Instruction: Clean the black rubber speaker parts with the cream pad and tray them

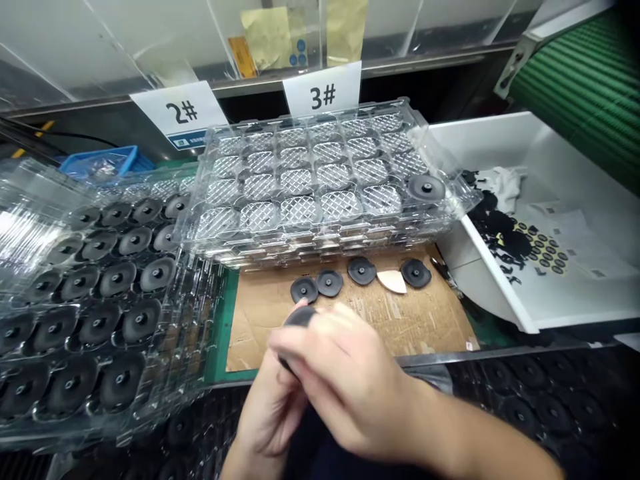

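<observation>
Head view shows a black disc (299, 317) pinched between left fingers (301, 303) and overlying right fingers (295, 341).

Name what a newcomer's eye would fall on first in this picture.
Probably the left hand and right hand, close together low in the centre around a black, rounded disc. Behind them, a stack of clear plastic trays shows a lone black disc in its near right corner pocket. A white paper sign printed "3#" rises behind that stack.
</observation>
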